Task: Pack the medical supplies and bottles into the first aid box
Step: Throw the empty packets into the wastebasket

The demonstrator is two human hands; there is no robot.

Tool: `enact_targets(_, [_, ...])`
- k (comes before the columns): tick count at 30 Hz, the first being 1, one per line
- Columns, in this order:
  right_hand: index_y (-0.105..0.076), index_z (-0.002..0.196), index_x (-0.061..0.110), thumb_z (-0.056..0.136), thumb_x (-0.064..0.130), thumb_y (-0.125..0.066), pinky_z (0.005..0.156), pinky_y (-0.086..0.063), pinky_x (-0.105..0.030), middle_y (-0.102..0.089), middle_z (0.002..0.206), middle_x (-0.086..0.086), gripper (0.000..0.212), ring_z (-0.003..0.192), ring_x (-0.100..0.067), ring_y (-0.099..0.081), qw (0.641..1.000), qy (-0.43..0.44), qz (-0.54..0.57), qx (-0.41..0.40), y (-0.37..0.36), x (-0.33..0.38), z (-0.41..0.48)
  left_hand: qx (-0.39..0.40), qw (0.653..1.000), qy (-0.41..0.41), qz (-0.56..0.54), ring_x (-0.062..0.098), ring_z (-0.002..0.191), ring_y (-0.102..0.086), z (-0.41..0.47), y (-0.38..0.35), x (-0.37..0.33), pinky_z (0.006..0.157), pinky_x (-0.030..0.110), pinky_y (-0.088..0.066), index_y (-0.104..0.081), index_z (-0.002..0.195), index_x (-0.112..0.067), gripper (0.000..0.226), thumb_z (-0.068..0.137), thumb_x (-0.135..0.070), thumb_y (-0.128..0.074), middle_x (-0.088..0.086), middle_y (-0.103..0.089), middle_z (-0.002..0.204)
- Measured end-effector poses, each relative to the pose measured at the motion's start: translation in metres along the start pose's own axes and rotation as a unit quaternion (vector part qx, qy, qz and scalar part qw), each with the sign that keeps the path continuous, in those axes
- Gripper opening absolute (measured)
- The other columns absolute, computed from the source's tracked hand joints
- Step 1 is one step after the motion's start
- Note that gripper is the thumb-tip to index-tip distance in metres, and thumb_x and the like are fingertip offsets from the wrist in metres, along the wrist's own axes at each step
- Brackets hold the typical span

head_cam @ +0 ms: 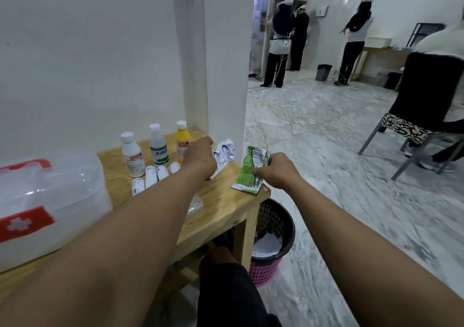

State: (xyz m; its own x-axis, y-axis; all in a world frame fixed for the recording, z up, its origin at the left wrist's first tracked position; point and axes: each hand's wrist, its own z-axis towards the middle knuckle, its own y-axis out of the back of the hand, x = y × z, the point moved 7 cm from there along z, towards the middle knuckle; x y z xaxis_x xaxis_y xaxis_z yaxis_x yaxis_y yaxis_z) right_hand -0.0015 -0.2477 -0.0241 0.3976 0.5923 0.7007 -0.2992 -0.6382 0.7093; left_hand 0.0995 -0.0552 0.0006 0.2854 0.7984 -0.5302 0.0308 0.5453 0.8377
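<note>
A translucent first aid box point(62, 196) with a red handle and a red cross label stands shut on the left of the wooden table point(226, 208). My left hand point(198, 158) holds a white and blue packet point(224, 154) near the table's far right. My right hand point(273, 171) grips a green packet point(251, 171) at the table's right edge. Three bottles stand at the back: a white one point(131, 154), a clear one with a green label point(158, 144) and a yellow one point(182, 140). Several small white tubes point(150, 176) lie in front of them.
A white pillar point(221, 50) rises right behind the table. A black and pink waste basket point(271, 241) with paper in it sits under the table's right corner. A chair point(424, 110) with a seated person is at the right. Three people stand far off.
</note>
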Motion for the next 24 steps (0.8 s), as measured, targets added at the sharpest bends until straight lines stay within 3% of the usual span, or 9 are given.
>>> enact_targets(4, [-0.040, 0.056, 0.014, 0.083, 0.019, -0.077, 0.051, -0.026, -0.029, -0.037, 0.055, -0.002, 0.047, 0.051, -0.019, -0.036, 0.999, 0.013, 0.048, -0.019, 0.020, 0.005, 0.000, -0.030, 0.997, 0.028, -0.062, 0.029, 0.109, -0.065, 0.001, 0.009, -0.008, 0.078, 0.032, -0.051, -0.064, 0.128, -0.014, 0.042, 0.088, -0.003, -0.068, 0.010, -0.065, 0.128])
enact_targets(7, [-0.042, 0.056, 0.013, 0.083, 0.020, -0.078, 0.051, -0.025, -0.029, -0.035, 0.054, -0.002, 0.046, 0.049, -0.018, -0.034, 0.997, 0.014, 0.063, -0.039, 0.034, 0.007, 0.003, -0.039, 0.995, 0.044, -0.080, 0.030, 0.111, -0.064, 0.004, 0.017, -0.019, 0.079, 0.029, -0.048, -0.069, 0.123, -0.011, 0.037, 0.088, -0.002, -0.062, 0.008, -0.068, 0.125])
enact_targets(9, [-0.046, 0.062, 0.010, 0.082, 0.020, -0.079, 0.052, -0.026, -0.029, -0.036, 0.055, -0.003, 0.040, 0.049, -0.019, -0.033, 0.995, 0.016, 0.077, -0.055, 0.044, 0.007, 0.007, -0.033, 0.990, 0.065, -0.119, 0.030, 0.094, -0.065, 0.008, 0.020, -0.025, 0.071, 0.029, -0.050, -0.073, 0.108, -0.006, 0.028, 0.086, -0.005, -0.057, 0.011, -0.071, 0.109])
enact_targets(11, [-0.050, 0.067, 0.008, 0.082, 0.021, -0.080, 0.052, -0.026, -0.029, -0.038, 0.058, -0.006, 0.035, 0.050, -0.020, -0.034, 0.993, 0.018, 0.095, -0.071, 0.053, 0.005, 0.012, -0.025, 0.985, 0.087, -0.144, 0.024, 0.069, -0.055, 0.014, 0.020, -0.032, 0.053, 0.026, -0.040, -0.066, 0.088, -0.002, 0.014, 0.085, -0.008, -0.054, 0.009, -0.064, 0.083])
enact_targets(14, [-0.053, 0.069, 0.007, 0.082, 0.023, -0.081, 0.052, -0.027, -0.029, -0.041, 0.059, -0.007, 0.034, 0.050, -0.019, -0.035, 0.990, 0.017, 0.108, -0.091, 0.064, -0.002, 0.020, -0.015, 0.977, 0.117, -0.177, 0.025, 0.071, -0.051, 0.023, 0.018, -0.048, 0.052, 0.025, -0.032, -0.046, 0.070, -0.009, 0.021, 0.087, -0.014, -0.056, 0.005, -0.049, 0.067])
enact_targets(18, [-0.048, 0.066, 0.008, 0.082, 0.023, -0.081, 0.052, -0.028, -0.030, -0.036, 0.053, -0.003, 0.039, 0.045, -0.019, -0.032, 0.986, -0.001, 0.127, -0.108, 0.076, -0.019, 0.036, 0.013, 0.966, 0.132, -0.220, 0.022, 0.056, -0.042, 0.037, 0.006, -0.067, 0.049, 0.024, -0.033, -0.044, 0.071, -0.010, 0.021, 0.082, -0.014, -0.061, 0.005, -0.046, 0.067])
enact_targets(20, [-0.044, 0.063, 0.009, 0.080, 0.022, -0.082, 0.054, -0.032, -0.034, -0.036, 0.054, -0.005, 0.044, 0.047, -0.021, -0.033, 0.984, -0.013, 0.136, -0.112, 0.079, -0.030, 0.047, 0.039, 0.965, 0.128, -0.225, 0.021, 0.058, -0.041, 0.048, -0.003, -0.078, 0.054, 0.025, -0.036, -0.047, 0.077, -0.009, 0.018, 0.082, -0.013, -0.064, 0.005, -0.046, 0.069])
enact_targets(24, [-0.045, 0.061, 0.008, 0.081, 0.019, -0.083, 0.054, -0.047, -0.035, -0.044, 0.056, -0.008, 0.044, 0.049, -0.023, -0.046, 0.983, -0.042, 0.145, -0.109, 0.077, -0.054, 0.071, 0.071, 0.964, 0.115, -0.228, 0.024, 0.066, -0.059, 0.074, -0.026, -0.098, 0.062, 0.029, -0.047, -0.063, 0.083, -0.007, 0.012, 0.076, -0.011, -0.071, 0.009, -0.062, 0.075])
